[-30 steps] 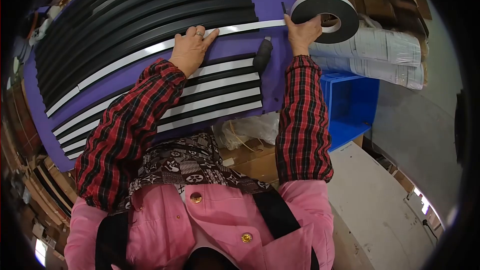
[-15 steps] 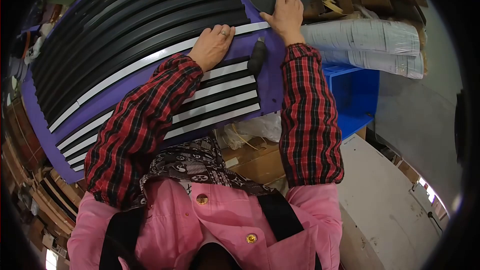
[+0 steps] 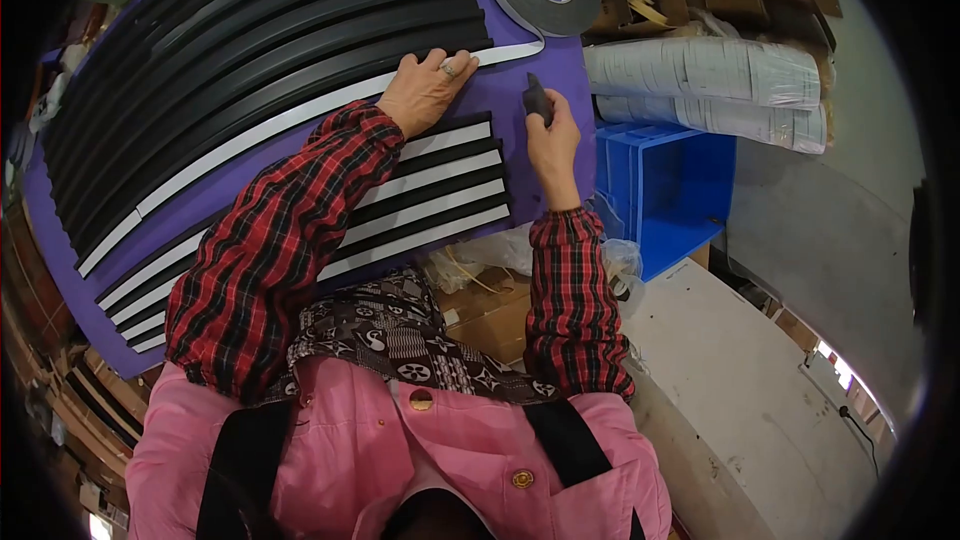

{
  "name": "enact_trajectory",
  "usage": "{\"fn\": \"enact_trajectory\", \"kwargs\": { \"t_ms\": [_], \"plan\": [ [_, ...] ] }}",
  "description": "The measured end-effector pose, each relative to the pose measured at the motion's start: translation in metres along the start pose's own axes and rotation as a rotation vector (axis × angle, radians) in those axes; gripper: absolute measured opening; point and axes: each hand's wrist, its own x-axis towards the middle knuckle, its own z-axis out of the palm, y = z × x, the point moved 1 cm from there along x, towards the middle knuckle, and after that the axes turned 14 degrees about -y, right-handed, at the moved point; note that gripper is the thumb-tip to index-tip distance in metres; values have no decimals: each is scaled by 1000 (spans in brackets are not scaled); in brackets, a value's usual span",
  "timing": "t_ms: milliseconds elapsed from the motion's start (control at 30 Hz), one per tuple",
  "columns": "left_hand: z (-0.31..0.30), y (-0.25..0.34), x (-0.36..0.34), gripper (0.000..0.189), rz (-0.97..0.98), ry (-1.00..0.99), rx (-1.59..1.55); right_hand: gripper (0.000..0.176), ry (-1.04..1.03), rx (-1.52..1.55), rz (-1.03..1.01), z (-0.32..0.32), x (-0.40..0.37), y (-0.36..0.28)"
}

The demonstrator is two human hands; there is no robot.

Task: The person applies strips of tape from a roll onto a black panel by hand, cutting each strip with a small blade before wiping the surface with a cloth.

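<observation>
My left hand [image 3: 425,90], with a ring on one finger, presses its bent fingers onto a strip of white-backed tape [image 3: 300,118] along the front black strip. The tape continues past those fingers to a large dark grey tape roll [image 3: 505,5] lying flat at the table's far right corner. My right hand [image 3: 555,145] is closed around a black-handled knife [image 3: 537,100], its tip pointing away from me, just below the loose stretch of tape. Shorter black strips with white tape [image 3: 440,175] lie nearer to me, partly hidden by my left sleeve.
Long black ribbed strips [image 3: 330,15] cover the back of the purple table [image 3: 510,90]. Right of it are plastic-wrapped white bundles [image 3: 710,70], a blue crate [image 3: 685,195] and a white board [image 3: 730,370]. Cardboard [image 3: 490,315] and clear plastic sit below the front edge.
My right hand has left the tape roll, come toward me and picked up the black-handled knife from the table. My left hand stays on the tape.
</observation>
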Motion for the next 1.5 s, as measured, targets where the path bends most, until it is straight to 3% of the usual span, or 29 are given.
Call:
{"fn": "enact_trajectory", "kwargs": {
  "t_ms": [33, 133, 400, 467, 500, 567, 667, 733, 800, 867, 900, 933, 1000, 1033, 1067, 1133, 1167, 1233, 1300, 1367, 1433, 1500],
  "plan": [
    [0, 0, -2, 42, -7, -7, -7, 39, 89, -26, -109, 1, -3, -4],
    [-2, 0, -4, 40, -7, -36, 14, 33, 51, -235, -214, 15, 6, -34],
    [0, -2, -11, 36, -13, 35, -49, 28, -75, -588, 39, 20, 19, -46],
    [-4, 0, -12, 37, -33, 32, -19, 29, -311, -696, 103, 6, 18, -49],
    [-2, 1, -12, 38, -34, 53, 7, 29, -288, -699, 79, 1, 18, -50],
    [-1, 2, -11, 39, -36, 68, -5, 29, -43, -428, -116, -8, 31, -54],
    [-2, 5, -9, 40, -45, 39, -5, 36, 227, -364, -366, 2, 105, -112],
    [3, 5, -8, 39, -31, 81, -62, 43, 174, -352, -340, 18, 166, -124],
    [3, 4, -7, 41, -2, -54, -56, 51, 179, -424, -371, 40, 210, -111],
    [-1, 1, -5, 42, -18, -61, -26, 55, 176, -386, -384, 43, 214, -101],
    [-1, 4, -7, 43, -26, -64, -21, 58, 163, -369, -385, 41, 210, -92],
    [-2, 5, -8, 44, -25, -22, -32, 66, 305, -468, -410, 32, 197, -83],
    [2, 5, -7, 44, -32, 12, -43, 71, 316, -483, -266, 15, 166, -55],
    [-5, 6, -7, 44, -41, -52, -22, 75, 97, -436, -85, 5, 152, -45],
    [-4, 5, -8, 45, -39, -28, -31, 75, 83, -449, -58, 3, 140, -32],
    [0, 5, -6, 47, -37, -32, -10, 73, 81, -593, -237, 4, 132, -17],
    [1, 5, -5, 47, -47, -47, 4, 70, 86, -626, -209, 2, 136, -15],
    [-5, 5, -6, 47, -47, -91, 23, 63, 200, -427, -140, -15, 131, -30],
    [-2, 4, -4, 47, -45, -91, 39, 58, 547, 535, -267, -49, 123, -47],
    [1, 4, -4, 46, -33, -90, 34, 53, 507, 814, -427, -97, 94, -60],
    [-12, 2, -6, 40, -10, -123, -60, 56, 450, 770, -577, -103, 57, -93],
    [-15, -5, -15, 37, 69, 63, -390, 58, 321, 844, -595, -93, 37, -93]
  ]
}}
